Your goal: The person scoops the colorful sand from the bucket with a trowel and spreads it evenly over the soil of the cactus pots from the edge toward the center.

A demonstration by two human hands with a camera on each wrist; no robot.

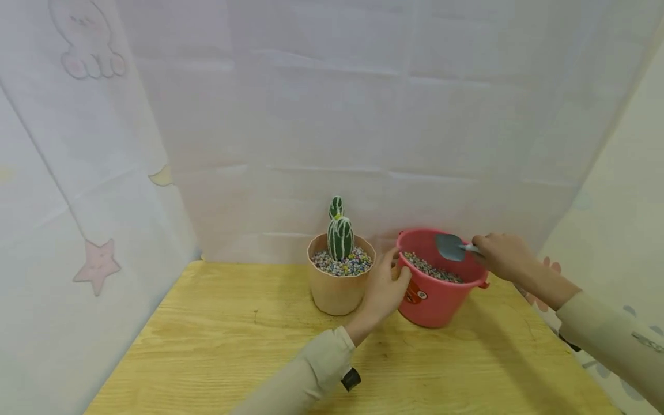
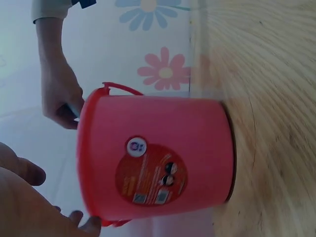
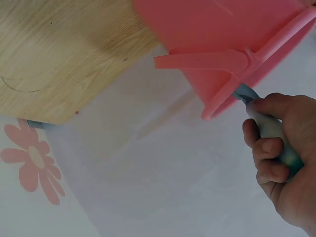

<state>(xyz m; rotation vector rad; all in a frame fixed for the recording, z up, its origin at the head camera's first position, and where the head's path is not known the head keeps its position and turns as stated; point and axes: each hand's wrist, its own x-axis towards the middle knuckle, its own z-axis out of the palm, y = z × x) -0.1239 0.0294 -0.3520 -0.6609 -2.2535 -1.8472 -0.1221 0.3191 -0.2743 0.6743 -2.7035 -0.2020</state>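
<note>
A red bucket (image 1: 433, 300) stands on the wooden table, partly filled with small multicoloured pebbles (image 1: 433, 268). My right hand (image 1: 503, 253) grips the pale handle of a small garden trowel (image 1: 450, 246); its grey-blue blade is over the bucket's opening. In the right wrist view, fingers curl around that handle (image 3: 271, 131). Beside the bucket's left rim is my left hand (image 1: 383, 288), thumb and fingers spread apart; whether the fingertips touch the rim is hard to tell. To its left stands a peach pot (image 1: 336, 294) holding a green cactus (image 1: 340, 239) among coloured pebbles (image 1: 342, 263).
The wooden table (image 1: 233, 340) extends to the left and front of the pot. Pale cloth (image 1: 332, 115) hangs behind and at both sides, close to the pot and bucket. The bucket's handle (image 3: 197, 62) hangs down at its side.
</note>
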